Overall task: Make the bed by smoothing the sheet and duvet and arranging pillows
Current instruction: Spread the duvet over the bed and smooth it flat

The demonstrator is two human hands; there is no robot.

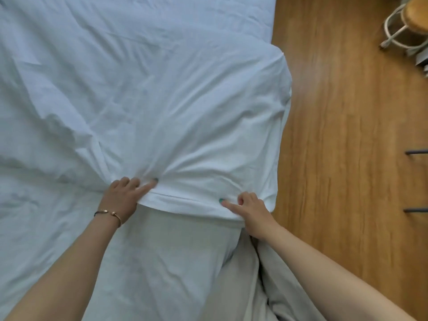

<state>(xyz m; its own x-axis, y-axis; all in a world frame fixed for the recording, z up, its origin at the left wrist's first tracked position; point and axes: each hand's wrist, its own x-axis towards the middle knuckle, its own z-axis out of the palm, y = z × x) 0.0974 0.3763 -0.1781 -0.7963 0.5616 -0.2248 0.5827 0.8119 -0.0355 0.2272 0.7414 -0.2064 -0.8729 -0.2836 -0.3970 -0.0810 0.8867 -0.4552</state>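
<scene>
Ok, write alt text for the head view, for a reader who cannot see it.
Seen from above, a person's left hand and right hand grip the near edge of a white pillow lying on a wrinkled white sheet. A beige duvet bunches below the hands, and a wooden floor with a stool lies to the right.

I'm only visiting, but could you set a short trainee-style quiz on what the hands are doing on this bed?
1. True or false: both hands grip the near edge of the white duvet.
2. Which wrist wears the bracelet: A left, B right?
3. What stands on the wooden floor at upper right?

Key
1. True: the left hand and right hand each hold the hem.
2. A.
3. A round stool with a wooden seat.
</scene>
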